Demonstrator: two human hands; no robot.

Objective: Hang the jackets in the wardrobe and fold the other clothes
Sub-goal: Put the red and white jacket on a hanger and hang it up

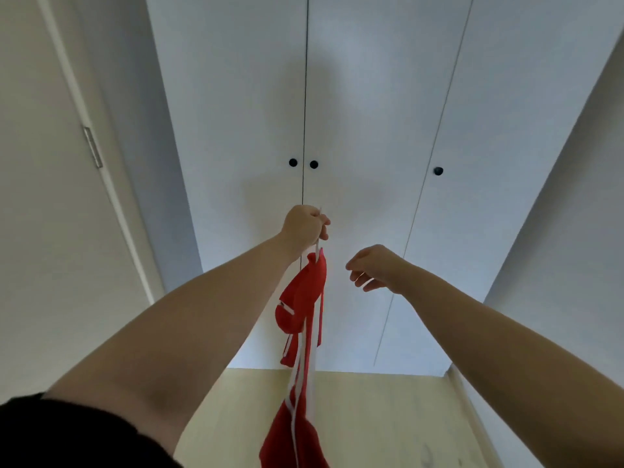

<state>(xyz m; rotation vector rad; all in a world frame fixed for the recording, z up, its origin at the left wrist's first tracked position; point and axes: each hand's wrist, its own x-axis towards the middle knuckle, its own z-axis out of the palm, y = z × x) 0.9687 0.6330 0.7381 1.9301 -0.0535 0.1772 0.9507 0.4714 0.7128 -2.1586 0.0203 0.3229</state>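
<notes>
Centre frame, before the closed wardrobe (pixel 371 96): left hand (pixel 304 224) raised, fist curled round a thin white piece, likely a hanger hook; too small to tell. Red jacket (pixel 304 298) with white trim hangs straight down from that grip to the bottom edge, over pale floor (pixel 388 417). Right hand (pixel 374 268) just right of the jacket, apart from it, fingers loosely curled, holding nothing. Three dark knobs (pixel 293 162) on the doors above the hands. Door hinge (pixel 93 146) at left.
</notes>
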